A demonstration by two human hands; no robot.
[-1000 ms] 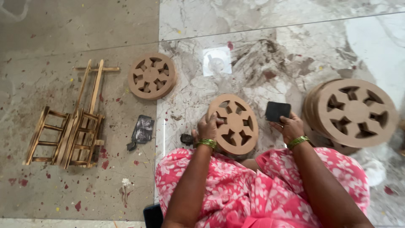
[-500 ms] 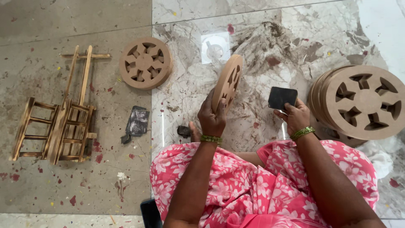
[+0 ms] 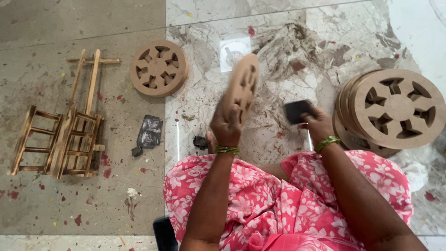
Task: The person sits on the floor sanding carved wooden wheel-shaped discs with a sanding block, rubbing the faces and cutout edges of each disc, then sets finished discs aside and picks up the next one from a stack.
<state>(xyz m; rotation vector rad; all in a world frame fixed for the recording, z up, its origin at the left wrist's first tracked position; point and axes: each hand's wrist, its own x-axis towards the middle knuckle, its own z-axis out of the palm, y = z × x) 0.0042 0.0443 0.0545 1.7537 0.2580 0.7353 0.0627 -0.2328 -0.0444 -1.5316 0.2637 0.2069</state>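
Note:
My left hand (image 3: pixel 226 124) grips a round brown wooden wheel (image 3: pixel 242 84) with cut-out spokes, held upright and edge-on above the marble floor. My right hand (image 3: pixel 317 124) holds a small dark square sanding pad (image 3: pixel 296 110) just to the right of that wheel, a short gap apart from it. A stack of larger wooden wheels (image 3: pixel 389 110) leans at my right. One more wheel (image 3: pixel 158 68) lies flat on the floor at upper left. My lap is covered in pink flowered cloth (image 3: pixel 278 200).
A small wooden cart frame (image 3: pixel 62 130) with long shafts lies at far left. A dark used scrap of sandpaper (image 3: pixel 148 132) lies beside it, and a small dark piece (image 3: pixel 200 142) near my left wrist. A white patch (image 3: pixel 232 49) marks the floor ahead.
The wheel lay flat under both hands a second ago; my left hand has tipped it up on edge and lifted it. My right hand stayed by the dark pad.

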